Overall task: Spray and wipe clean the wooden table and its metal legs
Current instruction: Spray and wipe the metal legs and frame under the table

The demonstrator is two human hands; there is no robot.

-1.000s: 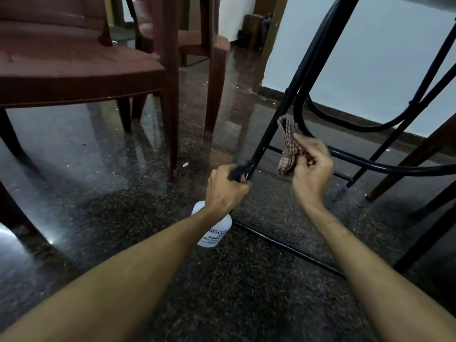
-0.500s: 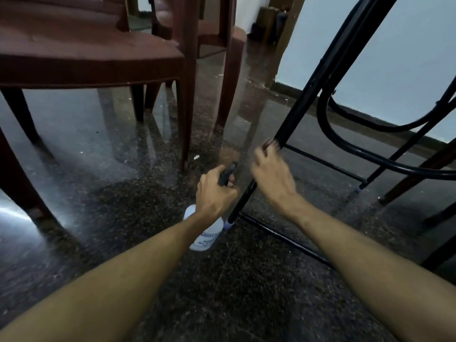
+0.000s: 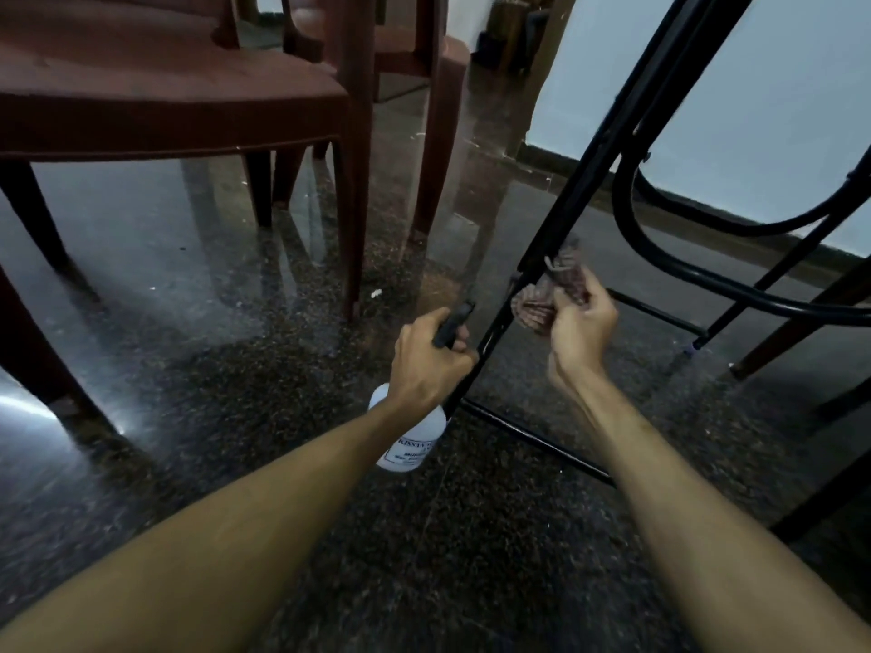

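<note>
— Leg (image 3: pixel 568 214) first: where did we find it?

— We saw the black metal tube slanting from the upper right down to the dark speckled floor (image 3: pixel 212 379), passing between our two hands. A low crossbar (image 3: pixel 535 440) ran from its foot toward the right, just above the floor.

— And our left hand (image 3: pixel 431 365)?

— We had its fingers curled tight round the neck of the white spray bottle (image 3: pixel 412 440), just left of the leg. We could not tell whether our knuckles touched the tube. The bottle's black nozzle (image 3: pixel 453 322) stuck up past our hand, pointing up and to the right.

— The right hand (image 3: pixel 582 329)?

— We gripped a checked cloth (image 3: pixel 542 299) in it, fingers bunched closed on the fabric. The cloth lay against the leg's right side, higher up than the bottle. It was blurred, so we could not make out whether it wrapped round the tube.

— What else stood about us?

— Brown plastic chairs (image 3: pixel 165 106) stood to our left, well apart from the leg. A curved black brace (image 3: pixel 801 307) swept past on the right, with a pale wall (image 3: pixel 777 110) beyond it.
</note>
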